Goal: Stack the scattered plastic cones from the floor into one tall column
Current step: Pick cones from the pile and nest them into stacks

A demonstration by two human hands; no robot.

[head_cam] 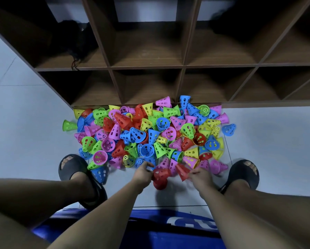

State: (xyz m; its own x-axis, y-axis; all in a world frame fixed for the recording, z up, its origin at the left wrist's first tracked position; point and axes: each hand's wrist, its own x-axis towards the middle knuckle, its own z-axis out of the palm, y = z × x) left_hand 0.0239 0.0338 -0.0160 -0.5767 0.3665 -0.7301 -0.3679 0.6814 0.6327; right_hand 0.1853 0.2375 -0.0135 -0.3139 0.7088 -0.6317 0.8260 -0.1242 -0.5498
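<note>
A wide pile of perforated plastic cones [150,133] in red, blue, green, yellow and pink covers the floor in front of me. My left hand [143,172] grips a short stack of red cones [160,177] at the pile's near edge. My right hand [200,175] pinches a single red cone [182,171], tilted, just right of that stack. The two red pieces are close together but apart.
A brown wooden cubby shelf [183,67] stands behind the pile, with dark items in its upper left cell. My feet in black sandals [73,168] [244,172] flank the pile on the grey tiled floor [24,132]. A blue object [168,229] lies under me.
</note>
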